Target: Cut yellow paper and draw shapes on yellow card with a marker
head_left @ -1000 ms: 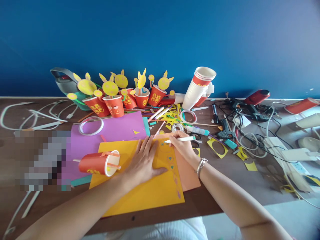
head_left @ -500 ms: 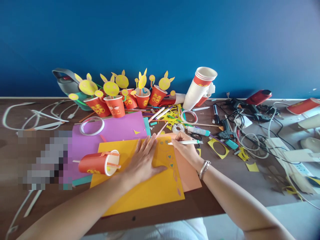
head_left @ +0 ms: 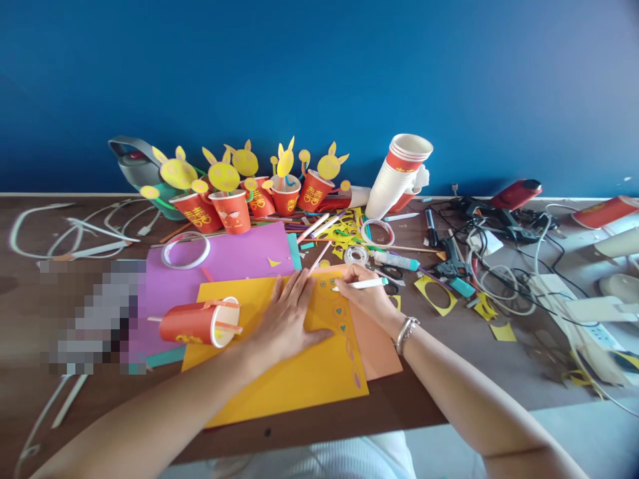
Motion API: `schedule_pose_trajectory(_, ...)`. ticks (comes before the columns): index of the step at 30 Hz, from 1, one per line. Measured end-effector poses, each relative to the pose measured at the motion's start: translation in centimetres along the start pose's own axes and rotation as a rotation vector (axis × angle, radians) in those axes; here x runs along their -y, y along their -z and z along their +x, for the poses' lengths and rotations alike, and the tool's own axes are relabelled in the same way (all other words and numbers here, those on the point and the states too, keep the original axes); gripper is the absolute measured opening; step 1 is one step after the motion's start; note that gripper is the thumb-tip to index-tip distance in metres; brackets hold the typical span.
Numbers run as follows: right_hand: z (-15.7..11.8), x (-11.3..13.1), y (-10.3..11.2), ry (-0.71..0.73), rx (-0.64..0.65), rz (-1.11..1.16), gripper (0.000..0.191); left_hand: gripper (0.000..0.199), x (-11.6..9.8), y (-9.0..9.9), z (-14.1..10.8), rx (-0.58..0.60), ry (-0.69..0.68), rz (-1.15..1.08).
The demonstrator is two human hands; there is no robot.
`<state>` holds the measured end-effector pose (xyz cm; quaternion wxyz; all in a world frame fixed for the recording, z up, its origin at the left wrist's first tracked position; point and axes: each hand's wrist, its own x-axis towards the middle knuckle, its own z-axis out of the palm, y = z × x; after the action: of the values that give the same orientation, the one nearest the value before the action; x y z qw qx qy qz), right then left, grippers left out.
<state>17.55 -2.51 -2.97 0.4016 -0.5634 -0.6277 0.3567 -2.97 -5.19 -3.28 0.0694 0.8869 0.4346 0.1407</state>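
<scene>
My left hand [head_left: 289, 316] lies flat with fingers spread on a yellow-orange sheet of paper [head_left: 259, 392], pressing on it. My right hand [head_left: 367, 293] grips a white marker [head_left: 368, 283], its tip at the sheet near the top right corner. Small drawings of eyes, circled hearts [head_left: 339, 311] and petal-like shapes run down the sheet's right side. Under that edge rests a peach-coloured sheet [head_left: 374, 356]. A red paper cup [head_left: 187, 324] with orange strips lies on its side on the yellow sheet's left part.
Red cups with yellow paper rabbit heads [head_left: 223, 176] stand along the blue wall. To their right leans a stack of white cups [head_left: 394, 183]. A purple sheet [head_left: 239, 249] with a white tape ring [head_left: 184, 251] lies at left. Scraps, glue guns [head_left: 449, 258] and tangled cables crowd the right.
The marker in my right hand has shifted slightly left and down, its tip now just below the drawn eyes. My left hand stays in place on the sheet.
</scene>
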Motion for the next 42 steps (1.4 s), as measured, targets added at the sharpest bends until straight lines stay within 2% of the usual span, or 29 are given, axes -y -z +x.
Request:
schedule_pose_trajectory(3, 0.02, 0.11, 0.09, 0.015, 0.019, -0.001, 0.022, 0.094, -0.06, 0.02, 0.02, 0.004, 0.007, 0.006)
schedule_pose_trajectory(6, 0.10, 0.28, 0.10, -0.016, 0.024, 0.022, 0.027, 0.094, -0.08, 0.02, 0.04, 0.015, 0.012, 0.009)
schedule_pose_trajectory(20, 0.12, -0.03, -0.27, -0.009, -0.045, -0.066, 0.026, 0.094, -0.01, -0.01, 0.06, 0.026, 0.016, 0.006)
schedule_pose_trajectory(25, 0.05, -0.19, -0.39, -0.037, -0.007, -0.053, 0.028, 0.094, 0.00, 0.01, 0.03, 0.022, 0.014, -0.006)
schedule_pose_trajectory(42, -0.03, -0.26, -0.43, -0.039, -0.011, -0.038, 0.027, 0.093, -0.02, 0.03, 0.08, 0.026, 0.015, 0.007)
